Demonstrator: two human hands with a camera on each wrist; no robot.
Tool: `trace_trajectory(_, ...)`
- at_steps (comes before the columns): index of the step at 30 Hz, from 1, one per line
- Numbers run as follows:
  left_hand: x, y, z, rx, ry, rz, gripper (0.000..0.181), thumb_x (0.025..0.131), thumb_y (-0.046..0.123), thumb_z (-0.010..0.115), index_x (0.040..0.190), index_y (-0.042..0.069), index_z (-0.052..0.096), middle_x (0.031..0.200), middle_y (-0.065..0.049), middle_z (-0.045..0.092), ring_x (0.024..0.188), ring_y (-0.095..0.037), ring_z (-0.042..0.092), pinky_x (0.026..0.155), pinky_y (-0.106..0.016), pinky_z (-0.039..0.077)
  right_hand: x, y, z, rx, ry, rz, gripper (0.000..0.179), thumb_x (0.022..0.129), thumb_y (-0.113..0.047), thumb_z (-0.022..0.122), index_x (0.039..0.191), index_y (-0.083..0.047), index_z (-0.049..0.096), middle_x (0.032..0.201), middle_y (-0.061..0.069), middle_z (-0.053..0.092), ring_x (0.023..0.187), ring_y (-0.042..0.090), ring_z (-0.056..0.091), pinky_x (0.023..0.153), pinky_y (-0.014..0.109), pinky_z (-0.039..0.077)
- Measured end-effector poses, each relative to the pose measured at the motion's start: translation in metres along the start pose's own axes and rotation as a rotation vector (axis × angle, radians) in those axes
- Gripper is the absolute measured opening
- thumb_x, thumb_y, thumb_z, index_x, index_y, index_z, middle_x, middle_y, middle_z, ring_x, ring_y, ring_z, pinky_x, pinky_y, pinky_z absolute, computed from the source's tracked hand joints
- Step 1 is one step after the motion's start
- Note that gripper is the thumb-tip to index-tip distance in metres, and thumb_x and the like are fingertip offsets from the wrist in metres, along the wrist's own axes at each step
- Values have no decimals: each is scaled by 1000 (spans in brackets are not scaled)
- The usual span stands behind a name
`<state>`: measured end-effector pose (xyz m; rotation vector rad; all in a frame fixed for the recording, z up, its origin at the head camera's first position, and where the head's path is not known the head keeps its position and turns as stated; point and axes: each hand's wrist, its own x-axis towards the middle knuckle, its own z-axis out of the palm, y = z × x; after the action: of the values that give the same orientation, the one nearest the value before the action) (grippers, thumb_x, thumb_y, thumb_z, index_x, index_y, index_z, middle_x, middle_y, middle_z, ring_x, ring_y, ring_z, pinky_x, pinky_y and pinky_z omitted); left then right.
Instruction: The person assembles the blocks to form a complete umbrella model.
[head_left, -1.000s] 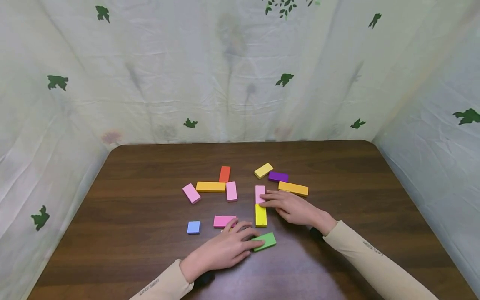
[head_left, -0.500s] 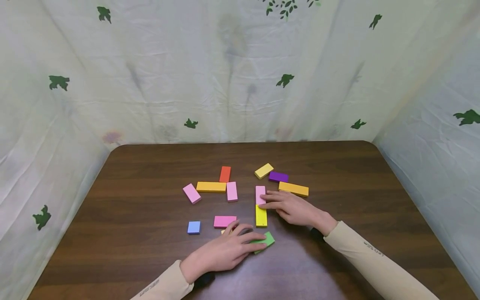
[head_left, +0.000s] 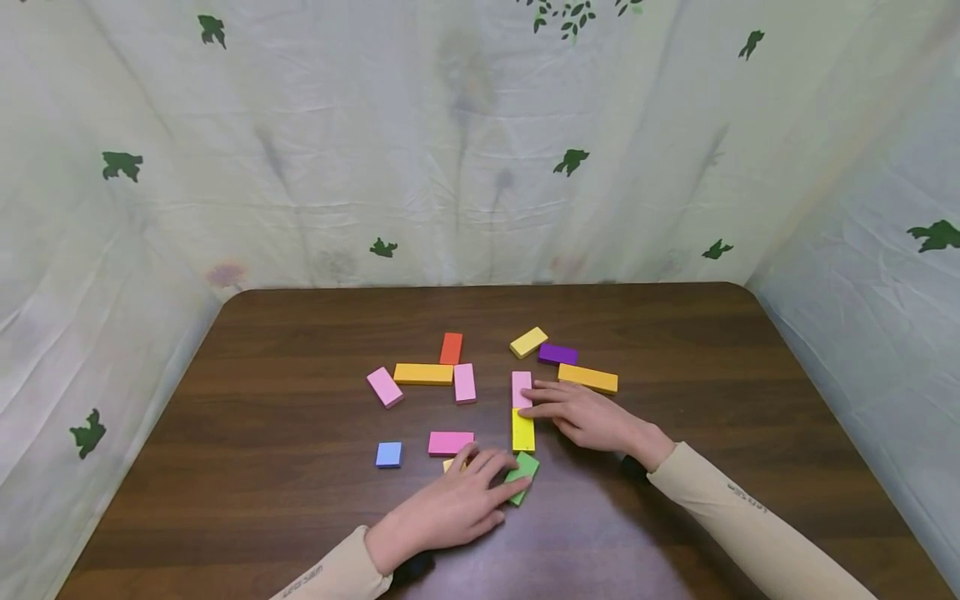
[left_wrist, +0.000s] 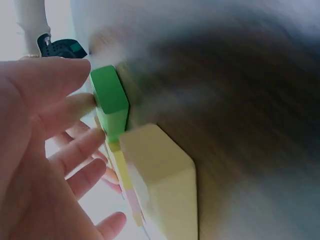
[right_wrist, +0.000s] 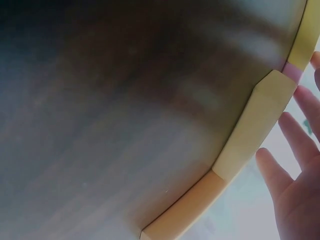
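Note:
In the head view, my left hand [head_left: 457, 504] reaches over a green block [head_left: 528, 467], fingertips on its top and side. The green block lies tilted, its far end right at the near end of a yellow block [head_left: 523, 435]. A light pink block [head_left: 521, 380] continues the line beyond the yellow one. My right hand [head_left: 588, 417] rests there with extended fingers, fingertips on the pink block and at the pink-yellow joint. Beneath my left hand a pale yellow block [left_wrist: 162, 175] is mostly hidden from the head camera; the left wrist view shows it close up.
Left of centre lie a hot pink block [head_left: 450, 442], a blue square block [head_left: 388, 454], two light pink blocks [head_left: 385, 387], an orange block [head_left: 423, 374] and a red block [head_left: 451, 348]. Behind my right hand are another orange block [head_left: 588, 378], a purple block [head_left: 558, 354] and a cream-yellow block [head_left: 528, 342].
My left fingers have turned the green block from lying mostly crosswise to pointing away from me, and shifted it slightly left toward the yellow block's end. The right hand has stayed in place.

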<state>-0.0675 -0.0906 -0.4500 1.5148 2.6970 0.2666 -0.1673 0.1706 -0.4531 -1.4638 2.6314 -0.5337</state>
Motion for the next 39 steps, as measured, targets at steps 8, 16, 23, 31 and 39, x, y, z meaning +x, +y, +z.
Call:
trace_trajectory(8,6,6,1,-18,-90,11,60,95,34,58,145,6,40,154,-4,27,142,-21,21,110,-54,20,2,3,0,6,2,2,44,92,0,52,132,-14,60,142,6,48,135,29,36,107,48,30)
trace_trajectory(16,11,10,1,52,-67,-54,64,92,39,62,144,8,42,151,-5,33,138,-18,29,107,-56,25,3,8,0,24,23,-12,43,91,2,51,130,-13,61,141,7,49,134,29,37,107,47,30)
trace_trajectory(23,12,12,0,70,-83,-89,67,92,44,60,146,9,40,152,-5,31,139,-21,28,107,-57,24,4,9,0,26,27,-8,42,92,2,50,130,-13,62,140,7,50,134,28,39,107,46,31)
trace_trajectory(31,12,8,-2,17,-101,-77,68,93,45,59,147,9,38,155,-7,25,142,-26,21,109,-57,17,5,9,-2,22,25,-9,43,92,2,50,130,-13,62,141,7,49,134,27,38,107,46,31)
trace_trajectory(39,17,7,1,5,-112,-88,68,92,46,59,147,12,38,155,-6,26,141,-22,24,109,-58,18,5,9,-3,20,16,4,43,92,2,50,131,-13,61,142,7,48,134,27,38,107,46,31)
